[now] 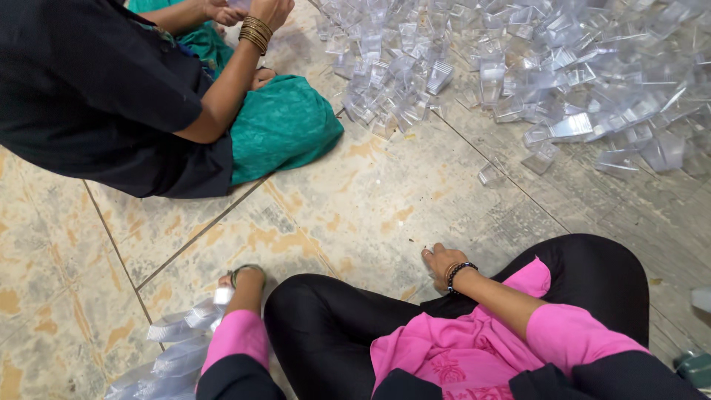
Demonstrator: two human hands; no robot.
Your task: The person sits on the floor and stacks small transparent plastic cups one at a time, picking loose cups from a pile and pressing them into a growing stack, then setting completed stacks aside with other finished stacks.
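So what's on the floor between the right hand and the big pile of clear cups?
Mostly bare tiled floor in the head view. One stray clear cup lies near the pile; the right hand rests on the tile.

Place: informal floor-level workroom, likely home-based piecework | floor: worn beige tiled floor (385, 200) with dark grout lines | stock: huge heap of clear plastic cups (563, 67) dumped loose on it | people: two sit cross-legged on the tiles, no furniture in view.
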